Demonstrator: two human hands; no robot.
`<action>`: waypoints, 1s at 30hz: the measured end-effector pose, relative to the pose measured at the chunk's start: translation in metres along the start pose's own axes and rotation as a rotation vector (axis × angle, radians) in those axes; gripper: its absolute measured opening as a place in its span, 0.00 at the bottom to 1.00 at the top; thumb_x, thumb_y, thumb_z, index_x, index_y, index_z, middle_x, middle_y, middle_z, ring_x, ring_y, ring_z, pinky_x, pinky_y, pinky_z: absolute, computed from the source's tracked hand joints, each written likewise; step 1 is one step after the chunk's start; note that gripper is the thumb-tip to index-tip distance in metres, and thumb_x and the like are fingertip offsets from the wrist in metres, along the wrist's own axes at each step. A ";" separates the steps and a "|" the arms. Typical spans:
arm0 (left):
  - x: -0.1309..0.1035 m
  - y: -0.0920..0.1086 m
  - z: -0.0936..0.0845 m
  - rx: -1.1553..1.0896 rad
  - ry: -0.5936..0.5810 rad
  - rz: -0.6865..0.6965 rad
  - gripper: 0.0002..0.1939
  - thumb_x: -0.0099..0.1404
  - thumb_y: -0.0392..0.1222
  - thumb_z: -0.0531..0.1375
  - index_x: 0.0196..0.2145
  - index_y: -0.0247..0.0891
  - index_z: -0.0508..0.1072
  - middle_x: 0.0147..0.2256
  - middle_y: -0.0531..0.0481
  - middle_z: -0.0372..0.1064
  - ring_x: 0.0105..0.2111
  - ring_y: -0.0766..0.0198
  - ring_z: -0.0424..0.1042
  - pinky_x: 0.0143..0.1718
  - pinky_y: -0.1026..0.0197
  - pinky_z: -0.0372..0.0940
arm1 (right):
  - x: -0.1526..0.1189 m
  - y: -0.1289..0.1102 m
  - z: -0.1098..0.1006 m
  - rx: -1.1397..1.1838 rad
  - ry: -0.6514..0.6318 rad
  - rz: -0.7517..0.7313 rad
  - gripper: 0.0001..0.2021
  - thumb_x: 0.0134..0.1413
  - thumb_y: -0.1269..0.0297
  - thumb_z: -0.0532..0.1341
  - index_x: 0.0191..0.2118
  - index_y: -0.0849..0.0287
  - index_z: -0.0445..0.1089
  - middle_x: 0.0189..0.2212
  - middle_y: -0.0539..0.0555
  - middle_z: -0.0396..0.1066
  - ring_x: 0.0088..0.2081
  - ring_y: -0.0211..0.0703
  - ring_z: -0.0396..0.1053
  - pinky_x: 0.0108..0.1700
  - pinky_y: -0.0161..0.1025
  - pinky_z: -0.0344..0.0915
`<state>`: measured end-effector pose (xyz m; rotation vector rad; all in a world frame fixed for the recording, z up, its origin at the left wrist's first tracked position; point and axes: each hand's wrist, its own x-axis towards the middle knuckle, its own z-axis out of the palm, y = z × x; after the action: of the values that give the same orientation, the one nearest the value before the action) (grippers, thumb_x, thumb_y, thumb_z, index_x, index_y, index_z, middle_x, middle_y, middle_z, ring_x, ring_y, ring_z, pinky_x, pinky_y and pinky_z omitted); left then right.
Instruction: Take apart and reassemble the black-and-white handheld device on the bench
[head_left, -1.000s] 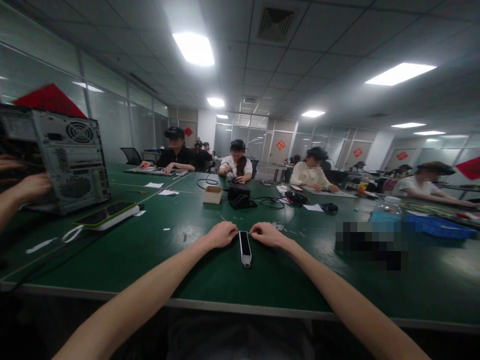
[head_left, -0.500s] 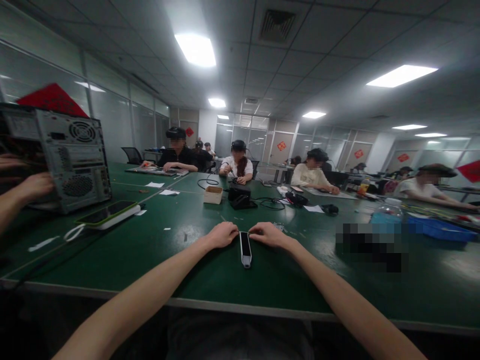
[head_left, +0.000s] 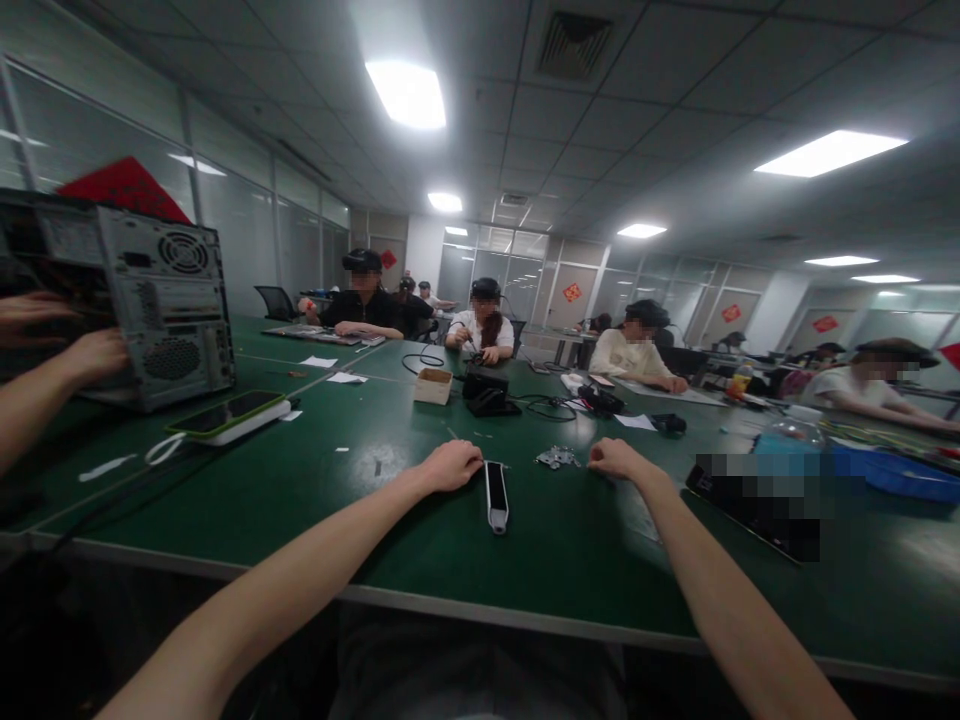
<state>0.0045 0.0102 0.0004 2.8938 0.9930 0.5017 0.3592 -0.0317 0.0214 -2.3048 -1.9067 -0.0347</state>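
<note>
1. A slim white device (head_left: 496,500) with a dark face lies lengthwise on the green tabletop (head_left: 420,560), its grey tip pointing toward the near edge.

2. The left hand (head_left: 452,466) rests at the device's far end, fingers bent and tips just beside its upper left corner; from here I cannot tell whether they pinch it.

3. The right hand (head_left: 616,460) lies well apart from the device, its fingers curled inward near a scatter of small metallic pieces (head_left: 557,457); whether they grip anything, I cannot tell.

4. Beyond the two hands, a small open box (head_left: 433,388) stands beside black equipment (head_left: 487,385).

5. At left, a co-worker's hands (head_left: 99,358) reach to a computer case (head_left: 176,300), with a green-edged phone (head_left: 234,412) lying in front of it.

6. At right, a blue tray (head_left: 911,478) sits near a plastic bottle (head_left: 796,425).

7. Across the tabletop, a person in black (head_left: 365,312), a person in white (head_left: 466,333) and a person in cream (head_left: 628,355) sit wearing head-mounted gear.
</note>
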 end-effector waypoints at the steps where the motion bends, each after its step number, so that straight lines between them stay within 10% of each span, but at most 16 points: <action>1: 0.000 0.000 0.000 -0.001 0.001 0.001 0.13 0.66 0.42 0.49 0.38 0.39 0.73 0.38 0.46 0.71 0.37 0.60 0.69 0.38 0.62 0.63 | 0.001 0.001 0.002 0.008 -0.034 -0.016 0.02 0.43 0.69 0.64 0.27 0.60 0.75 0.28 0.56 0.73 0.30 0.40 0.70 0.33 0.32 0.61; 30: 0.000 0.000 0.001 -0.022 -0.007 -0.006 0.13 0.65 0.43 0.50 0.38 0.38 0.72 0.37 0.46 0.71 0.36 0.61 0.69 0.37 0.62 0.63 | 0.007 0.003 0.010 0.198 -0.282 0.035 0.10 0.42 0.59 0.62 0.25 0.62 0.70 0.27 0.56 0.72 0.28 0.43 0.69 0.27 0.34 0.58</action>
<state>0.0051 0.0102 -0.0010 2.8706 0.9887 0.4989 0.3628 -0.0245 0.0120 -2.3061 -1.8885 0.4856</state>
